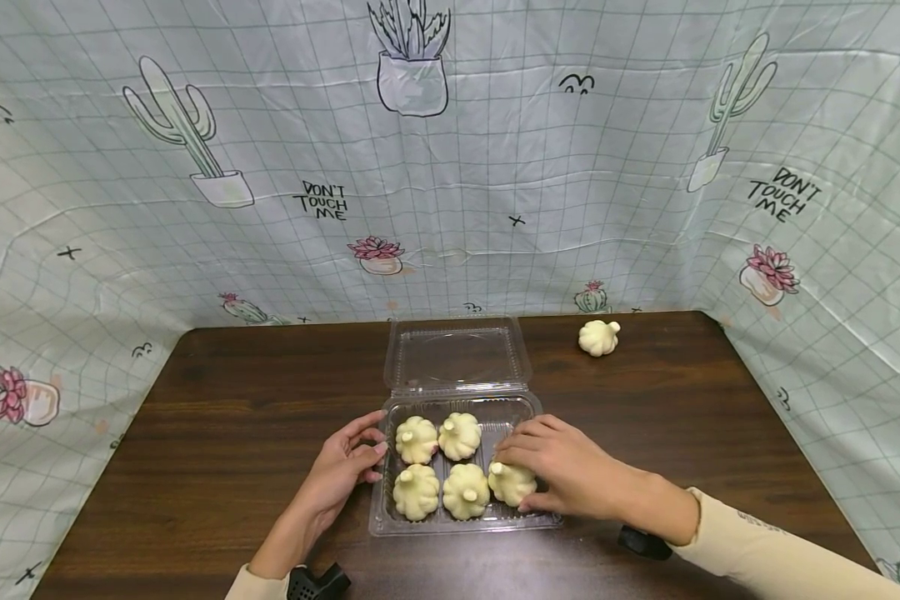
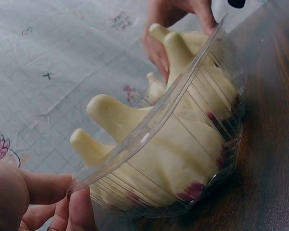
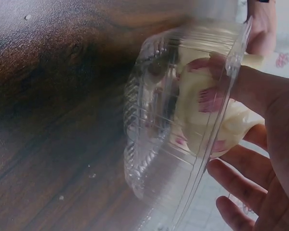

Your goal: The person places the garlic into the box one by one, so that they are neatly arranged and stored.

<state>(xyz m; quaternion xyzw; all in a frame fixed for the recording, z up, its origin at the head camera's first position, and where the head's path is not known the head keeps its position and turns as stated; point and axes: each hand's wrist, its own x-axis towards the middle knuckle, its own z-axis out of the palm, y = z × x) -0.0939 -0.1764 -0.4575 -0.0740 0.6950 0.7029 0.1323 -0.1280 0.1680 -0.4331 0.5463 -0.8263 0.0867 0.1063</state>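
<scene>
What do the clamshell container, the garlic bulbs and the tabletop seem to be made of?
Clamshell container: thin, glossy plastic, being see-through with bright glints along its edges.
Garlic bulbs: satin, probably moulded foam or plastic, judging by the smooth, even pale yellow and paintlike purple patches.
Tabletop: dark brown, streaky grain, slight sheen; wood or laminate, I can't tell which.

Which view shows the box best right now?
Head: nearly the whole box from above, lid open, five garlic bulbs inside. The left wrist view shows one side up close, its rim pinched by the left hand; the right wrist view, another side by the right hand.
</scene>
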